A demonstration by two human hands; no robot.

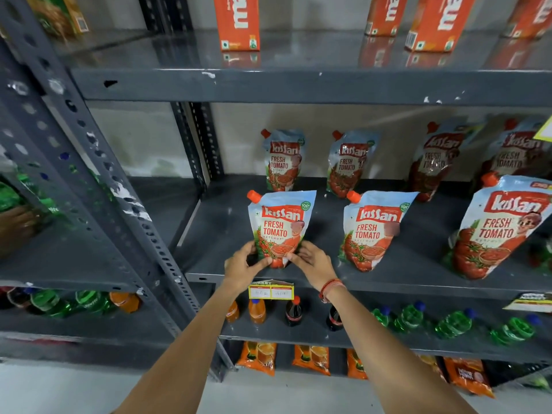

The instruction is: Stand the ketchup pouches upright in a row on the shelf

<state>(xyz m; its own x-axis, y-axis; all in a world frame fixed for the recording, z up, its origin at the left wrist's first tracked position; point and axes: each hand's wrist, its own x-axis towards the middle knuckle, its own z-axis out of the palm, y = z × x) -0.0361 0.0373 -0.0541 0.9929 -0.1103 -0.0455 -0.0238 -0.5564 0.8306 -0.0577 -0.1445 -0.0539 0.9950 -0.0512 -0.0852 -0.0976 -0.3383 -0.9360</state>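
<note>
A Kissan ketchup pouch [279,225] with an orange cap stands upright at the front left of the dark grey shelf [388,279]. My left hand [243,264] grips its lower left corner and my right hand [312,262] grips its lower right corner. Two more pouches stand in the front row: one in the middle [373,228] and a larger-looking one at the right [495,231]. Behind them stand several pouches in a back row, among them one [283,159] and another [348,162].
Orange juice cartons [237,22] stand on the shelf above. Below are soda bottles [294,312], green bottles [412,318] and orange packets [258,357]. A yellow price tag [271,291] hangs on the shelf edge. A grey perforated upright [119,186] borders the left.
</note>
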